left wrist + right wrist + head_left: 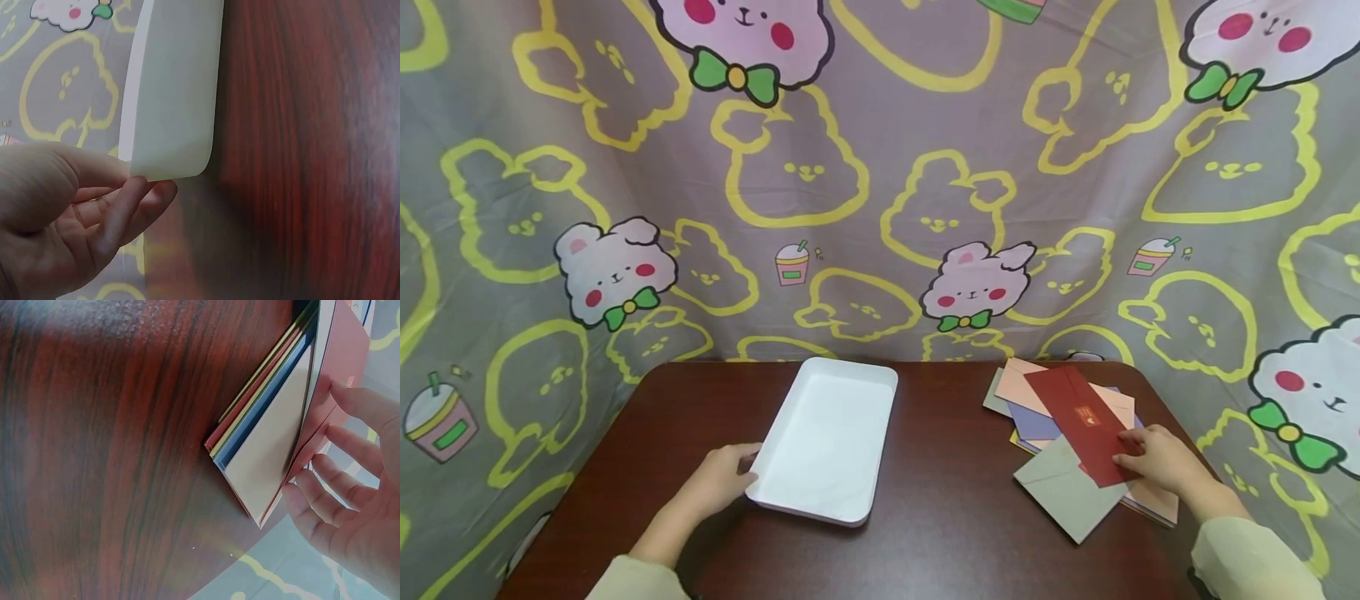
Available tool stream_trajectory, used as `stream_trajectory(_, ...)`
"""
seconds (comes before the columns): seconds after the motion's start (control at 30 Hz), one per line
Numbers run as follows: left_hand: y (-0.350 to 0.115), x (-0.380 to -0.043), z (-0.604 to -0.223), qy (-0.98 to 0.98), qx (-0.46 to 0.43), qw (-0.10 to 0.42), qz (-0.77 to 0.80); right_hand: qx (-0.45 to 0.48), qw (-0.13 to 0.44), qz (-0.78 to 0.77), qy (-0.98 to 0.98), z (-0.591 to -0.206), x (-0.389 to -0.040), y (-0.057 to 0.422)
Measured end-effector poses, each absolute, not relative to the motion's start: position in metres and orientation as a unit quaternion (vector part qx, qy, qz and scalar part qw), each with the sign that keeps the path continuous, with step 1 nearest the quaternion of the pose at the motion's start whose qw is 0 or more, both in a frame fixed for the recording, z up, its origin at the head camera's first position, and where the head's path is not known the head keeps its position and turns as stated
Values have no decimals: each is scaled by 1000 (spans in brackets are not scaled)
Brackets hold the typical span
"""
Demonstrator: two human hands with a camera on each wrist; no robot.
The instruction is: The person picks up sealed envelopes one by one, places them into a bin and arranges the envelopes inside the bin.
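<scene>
Two-handed hold over a dark red-brown, wood-grain table point(955, 500). With right hand point(1161, 458), gripping red envelope point(1075, 392) by its right long edge, close to the near end. Bending thumb and fingers onto that edge, tips spaced apart along it in the right wrist view. Seeing deep red, a long narrow rectangle, small orange-gold emblem around mid-length. Lying slantwise on top of a loose pile point(1153, 496) by the table's right edge, just in from the far-right corner.

Also making out in there: grey-green envelope point(1067, 492), poking out at the near left, flap crease showing; peach envelope point(1022, 383) on the far side; blue-violet envelope point(1037, 425) in between. Reading yellow, red, blue and cream edges stacked up in the right wrist view.

With left hand point(722, 479), pinching white tray point(823, 442) at its near-left corner, thumb and fingertips clamped on the rim. Showing plain white, rectangular, shallow, rounded corners. Running lengthwise from the table's far edge, left of its middle, toward the near edge.

Wearing pale sleeves point(1255, 562). Facing a grey curtain point(917, 108) past the far edge: yellow outlines, bunnies with green bows.
</scene>
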State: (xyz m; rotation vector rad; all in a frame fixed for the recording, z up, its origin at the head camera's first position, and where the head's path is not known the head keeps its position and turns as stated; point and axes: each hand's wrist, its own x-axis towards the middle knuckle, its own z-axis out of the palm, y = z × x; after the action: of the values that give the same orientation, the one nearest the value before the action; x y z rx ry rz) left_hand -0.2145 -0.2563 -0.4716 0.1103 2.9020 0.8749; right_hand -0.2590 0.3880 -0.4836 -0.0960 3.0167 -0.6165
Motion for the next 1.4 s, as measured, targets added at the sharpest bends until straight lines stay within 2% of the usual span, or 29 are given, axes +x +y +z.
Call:
stream_trajectory(0.57,-207,-206,-481,946,36,3,321,-48,40,-196,979,-478,-264,390)
stream_trajectory(0.93,-190,-196,-491,903,21,-7,430,-45,53,-193,979,-476,-273,386)
stream_trajectory(1.2,-181,-191,-499,846,14,42,531,-42,70,-189,979,-473,-280,383)
stream_trajectory(1.4,-177,-188,-500,823,4,61,564,-29,88,-177,980,-470,-286,380)
